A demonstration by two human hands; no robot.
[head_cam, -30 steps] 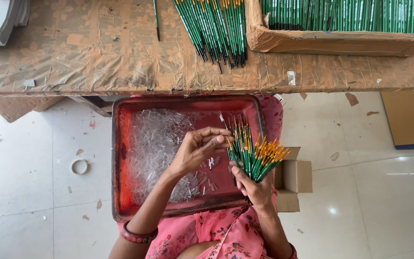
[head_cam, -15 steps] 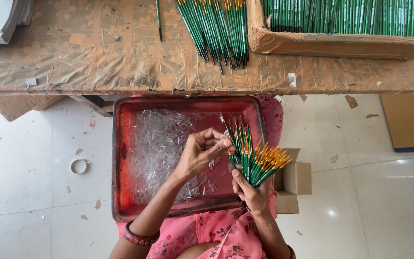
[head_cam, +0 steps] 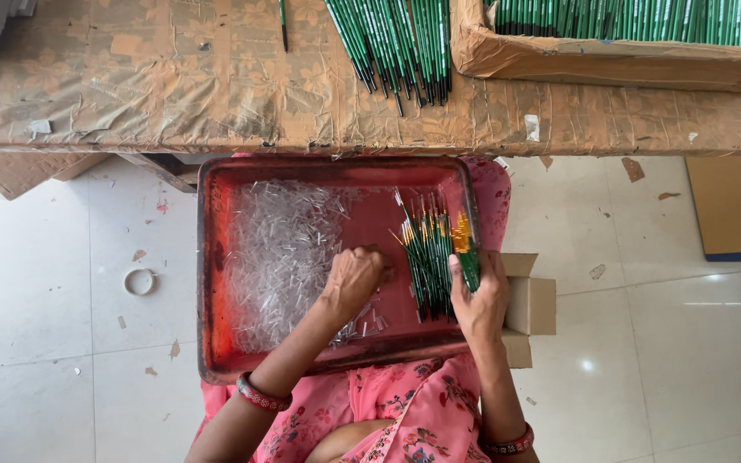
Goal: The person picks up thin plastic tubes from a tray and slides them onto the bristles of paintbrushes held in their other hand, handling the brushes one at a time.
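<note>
A red metal tray (head_cam: 216,257) rests on my lap and holds a heap of small clear plastic tubes (head_cam: 280,249). My left hand (head_cam: 355,279) reaches down into the tubes at the heap's right edge, fingers curled; what it grips is hidden. My right hand (head_cam: 478,300) holds a bundle of thin green brushes (head_cam: 435,253) with orange ferrules. The bundle now lies nearly flat over the tray's right side, tips pointing away from me.
A table (head_cam: 173,94) covered in crinkled brown paper stands ahead, with a loose pile of green brushes (head_cam: 396,43) and a cardboard box (head_cam: 611,60) full of more. A small open carton (head_cam: 529,304) sits by my right hand. A tape ring (head_cam: 140,281) lies on the tiled floor.
My right hand lowered and turned the fanned bundle from upright to nearly flat over the tray. My left hand left the brush tips and dropped into the clear tubes.
</note>
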